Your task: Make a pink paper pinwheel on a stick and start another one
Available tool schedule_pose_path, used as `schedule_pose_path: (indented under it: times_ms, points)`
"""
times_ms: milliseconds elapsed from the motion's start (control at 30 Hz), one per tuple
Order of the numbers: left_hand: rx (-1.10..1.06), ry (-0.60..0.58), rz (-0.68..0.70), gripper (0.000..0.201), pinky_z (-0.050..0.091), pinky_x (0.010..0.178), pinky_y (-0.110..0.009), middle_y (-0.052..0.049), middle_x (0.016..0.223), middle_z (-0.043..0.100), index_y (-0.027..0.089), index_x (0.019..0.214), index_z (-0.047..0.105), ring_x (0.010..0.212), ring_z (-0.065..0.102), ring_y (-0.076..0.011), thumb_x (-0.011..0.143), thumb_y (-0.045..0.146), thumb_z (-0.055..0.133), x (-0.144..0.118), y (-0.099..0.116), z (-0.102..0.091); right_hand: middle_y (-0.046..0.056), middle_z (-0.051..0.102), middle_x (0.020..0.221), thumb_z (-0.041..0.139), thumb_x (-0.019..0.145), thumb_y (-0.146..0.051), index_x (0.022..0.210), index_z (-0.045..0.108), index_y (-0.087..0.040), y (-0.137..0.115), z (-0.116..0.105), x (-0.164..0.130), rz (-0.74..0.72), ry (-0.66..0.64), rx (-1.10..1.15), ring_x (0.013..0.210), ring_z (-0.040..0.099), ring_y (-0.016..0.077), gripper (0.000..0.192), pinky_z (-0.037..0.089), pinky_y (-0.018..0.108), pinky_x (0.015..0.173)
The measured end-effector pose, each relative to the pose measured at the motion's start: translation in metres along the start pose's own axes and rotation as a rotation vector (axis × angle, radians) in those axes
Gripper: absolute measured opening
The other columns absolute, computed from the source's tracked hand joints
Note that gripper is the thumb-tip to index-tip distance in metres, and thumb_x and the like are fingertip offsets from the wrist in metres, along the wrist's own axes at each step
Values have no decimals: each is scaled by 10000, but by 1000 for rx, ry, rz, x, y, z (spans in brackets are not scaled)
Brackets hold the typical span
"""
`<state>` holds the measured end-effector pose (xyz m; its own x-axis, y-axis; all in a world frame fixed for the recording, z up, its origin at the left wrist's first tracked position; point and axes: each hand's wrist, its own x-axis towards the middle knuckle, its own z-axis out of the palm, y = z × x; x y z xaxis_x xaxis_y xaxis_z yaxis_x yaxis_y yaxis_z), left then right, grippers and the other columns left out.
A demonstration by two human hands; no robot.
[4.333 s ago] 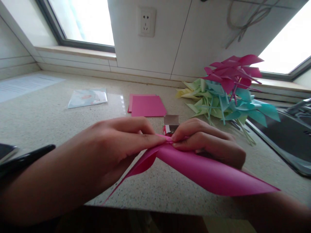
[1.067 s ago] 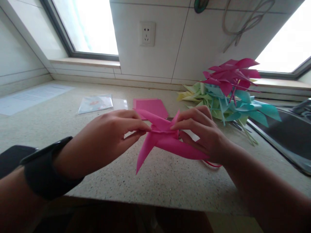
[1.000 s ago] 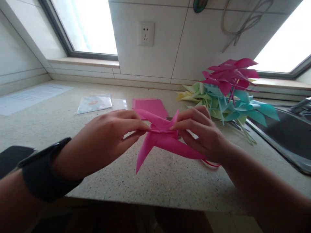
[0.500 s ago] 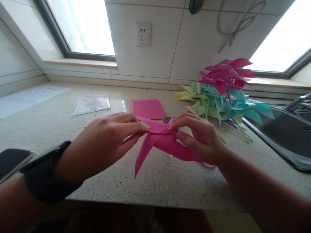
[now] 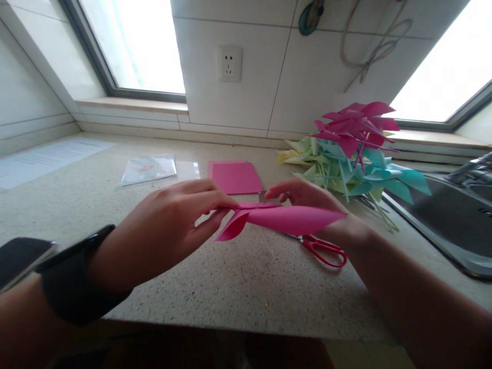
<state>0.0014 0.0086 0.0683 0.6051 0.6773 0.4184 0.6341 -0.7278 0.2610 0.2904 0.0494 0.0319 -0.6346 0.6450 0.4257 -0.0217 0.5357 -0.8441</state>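
My left hand (image 5: 180, 220), with a black band on its wrist, pinches one edge of a pink paper pinwheel (image 5: 292, 219) between thumb and fingers. The pinwheel is held above the counter, seen nearly edge-on, with one blade pointing right and another curling down at the left. Behind the right blade is my right hand (image 5: 307, 197); its visible fingers are loosely bent and apart, and the blade hides part of the hand. Red-handled scissors (image 5: 325, 251) lie on the counter beneath, their blades partly covered by the pinwheel.
Pink paper sheets (image 5: 236, 177) lie stacked behind the hands. Finished pinwheels (image 5: 357, 128) in pink, blue, green and yellow are heaped at the back right, beside the sink (image 5: 457, 220). A clear packet (image 5: 148, 169), a printed sheet (image 5: 49, 156) and a dark phone-like device (image 5: 25, 259) lie left.
My right hand has let go of the pinwheel's middle and moved behind its right blade. The pinwheel has tilted edge-on, with its lower blade swung up, and the scissors show more fully.
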Motion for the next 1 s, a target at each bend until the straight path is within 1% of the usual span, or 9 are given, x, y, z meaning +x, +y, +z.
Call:
schedule_pose_path:
  times_ms: [67,133,200,300,400,500,633,833,1000]
  points:
    - [3,11,15,204,470,730,-305,-57,1047,699,229,1129,704,887,623,-188,967,233,580,0,3,0,82,634,1186,757,756,-234,1267,605,-208,-1,6,-1,-20,-13,-184,923,631,188,534,509,293,726]
    - [-1,19,26,195,466,713,-298,-53,1029,698,228,1112,706,881,623,-186,970,227,572,0,7,0,54,653,1095,792,718,-180,1160,641,-226,0,13,-2,-91,93,-339,937,629,198,469,504,320,771]
    - [-20,12,30,190,466,702,-291,-49,1009,698,220,1095,705,865,625,-181,980,231,554,-1,11,1,35,666,966,798,750,-211,1030,668,-237,-1,21,-1,-172,185,-395,886,624,199,310,493,343,761]
    - [-44,3,43,176,470,683,-279,-37,979,697,218,1080,695,839,625,-173,987,249,549,-2,17,3,26,677,851,690,891,-280,903,675,-256,-6,28,1,-262,228,-491,823,622,203,31,474,385,772]
    - [-37,7,61,160,482,700,-279,-27,986,696,232,1100,679,859,628,-173,975,277,589,-3,21,7,25,685,829,601,958,-311,901,676,-265,-12,28,1,-313,238,-580,789,614,205,104,456,401,769]
    - [-27,15,99,220,502,784,-319,-40,1059,696,232,1151,652,930,630,-197,950,320,638,-4,23,9,17,687,821,593,968,-304,908,672,-264,-14,27,0,-355,218,-623,773,607,198,107,443,396,757]
    - [-10,-3,156,295,500,835,-347,-55,1158,681,228,1226,609,1008,612,-219,933,216,647,-5,25,10,24,686,838,518,1015,-326,923,664,-272,-10,29,-1,-372,219,-639,786,600,201,181,440,402,749]
    - [4,59,206,187,488,788,-348,-52,1055,701,196,1139,640,911,600,-204,1026,224,495,-8,30,15,14,677,798,571,949,-163,894,635,-247,-16,39,0,-425,206,-661,760,577,185,119,436,385,724]
    - [-37,111,209,170,478,779,-359,-57,1012,708,180,1102,660,888,587,-209,1012,227,523,-11,34,22,9,682,778,557,921,-103,871,610,-232,-21,44,0,-452,188,-714,726,569,169,148,428,386,710]
